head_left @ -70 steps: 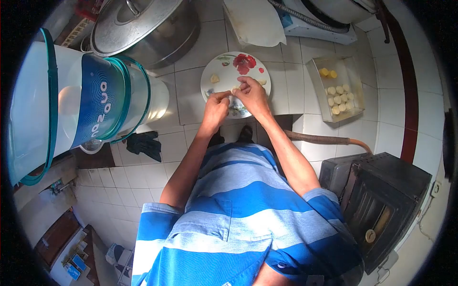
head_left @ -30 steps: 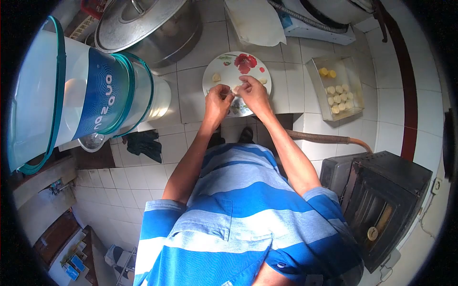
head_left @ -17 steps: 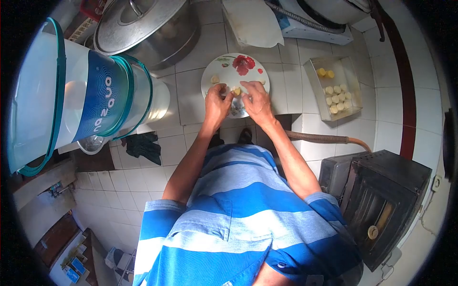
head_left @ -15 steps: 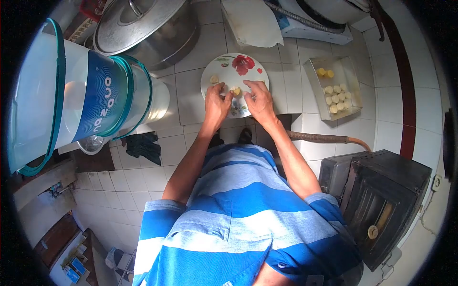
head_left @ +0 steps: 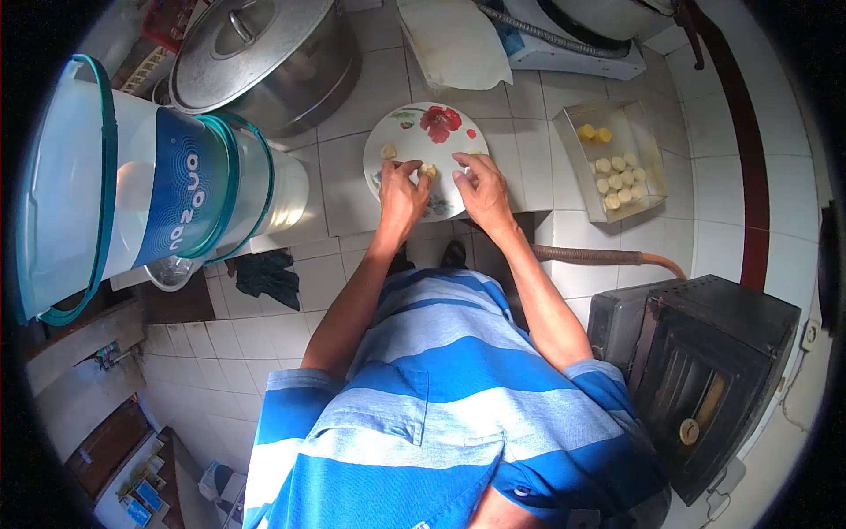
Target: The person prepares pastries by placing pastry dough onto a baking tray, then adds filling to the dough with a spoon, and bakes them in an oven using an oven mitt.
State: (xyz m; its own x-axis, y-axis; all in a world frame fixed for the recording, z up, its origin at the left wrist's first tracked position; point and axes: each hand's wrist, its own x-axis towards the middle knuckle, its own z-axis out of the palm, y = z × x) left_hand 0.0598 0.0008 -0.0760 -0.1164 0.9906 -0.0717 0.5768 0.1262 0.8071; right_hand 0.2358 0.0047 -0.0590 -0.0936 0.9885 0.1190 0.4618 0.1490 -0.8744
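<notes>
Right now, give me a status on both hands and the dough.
Left hand and right hand over flowered plate. Small dough piece between fingertips; grip unclear. Nothing in the way.

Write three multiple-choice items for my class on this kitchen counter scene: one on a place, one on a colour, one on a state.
1. Where does the clear box of yellow pieces lie?
A. to the right of the plate
B. on the pot lid
C. on the dark oven

2. What colour is the large flower on the plate?
A. blue
B. red
C. green

3. How is the steel pot?
A. lying on its side
B. open
C. covered by its lid

Answers:
1 A, it sits on the tiles right of the plate.
2 B, the bloom near the plate's far rim is red.
3 C, a lid with a handle rests on top.

Both the left hand and right hand are over the plate.
</notes>
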